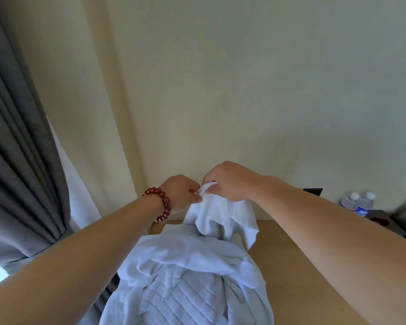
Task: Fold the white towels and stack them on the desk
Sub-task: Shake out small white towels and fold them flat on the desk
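1. Left hand [182,192]: raised above the far end of the desk, fingers and thumb pinching the top edge of the held towel. A bracelet of dark red round beads [161,204] circles the wrist.
2. Right hand [227,181]: just beside the left hand, at its 3 o'clock, fingers curled and pinching the same top edge.
3. Held white terry towel [220,214]: hangs rumpled from both hands, its lower part draping down onto the pile beneath.
4. Pile of loose white towels [188,277]: lies crumpled on the desk at 6 o'clock from the hands; one piece near the bottom shows a ribbed diagonal weave.
5. Light wooden desk [291,249]: bare surface visible at 4 o'clock from the hands.
6. Two clear plastic water bottles with white caps [359,201]: stand side by side at 3 o'clock, well apart from the towels.
7. Grey pleated curtain [17,160]: hangs at 9 o'clock.
8. Cream wall [244,90]: fills 12 o'clock.
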Demonstrator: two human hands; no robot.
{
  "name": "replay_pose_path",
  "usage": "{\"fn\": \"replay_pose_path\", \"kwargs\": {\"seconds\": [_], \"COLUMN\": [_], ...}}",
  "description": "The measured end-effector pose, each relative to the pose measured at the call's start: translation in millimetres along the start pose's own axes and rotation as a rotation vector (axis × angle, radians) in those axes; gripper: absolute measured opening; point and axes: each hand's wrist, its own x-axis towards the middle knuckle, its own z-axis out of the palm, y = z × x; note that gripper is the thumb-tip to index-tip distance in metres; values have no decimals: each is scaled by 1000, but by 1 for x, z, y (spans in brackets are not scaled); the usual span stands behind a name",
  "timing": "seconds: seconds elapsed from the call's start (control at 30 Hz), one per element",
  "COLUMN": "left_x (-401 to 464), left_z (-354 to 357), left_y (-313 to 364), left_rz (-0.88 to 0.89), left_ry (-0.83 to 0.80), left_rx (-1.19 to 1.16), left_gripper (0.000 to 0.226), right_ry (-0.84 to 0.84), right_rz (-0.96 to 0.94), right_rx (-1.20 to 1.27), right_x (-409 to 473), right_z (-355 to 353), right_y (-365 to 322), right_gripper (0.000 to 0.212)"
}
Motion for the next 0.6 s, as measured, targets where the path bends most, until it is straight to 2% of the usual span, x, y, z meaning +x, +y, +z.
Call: {"fn": "replay_pose_path", "kwargs": {"seconds": [0.07, 0.2, 0.33, 0.43, 0.5, 0.6], "left_x": [4, 6, 13, 23, 29, 35], "left_z": [-7, -8, -8, -6, -2, -1], "left_y": [4, 29, 58, 88, 109, 145], "left_rz": [-13, 23, -6, -27, -44, -87], "left_ry": [-9, -65, -37, -30, -38, 30], "left_rx": [-41, 29, 33, 76, 163, 260], "left_gripper": [15, 30, 35, 32, 21, 16], "right_ry": [14, 63, 120, 160, 193, 276], "right_rz": [1, -1, 21, 30, 44, 54], "right_rx": [-25, -73, -87, -123, -140, -168], "right_x": [-3, -15, -37, -62, -81, -119], "right_z": [-10, -35, -66, -90, -107, -135], "right_y": [3, 19, 51, 83, 107, 148], "right_gripper": [23, 21, 19, 21, 21, 22]}}
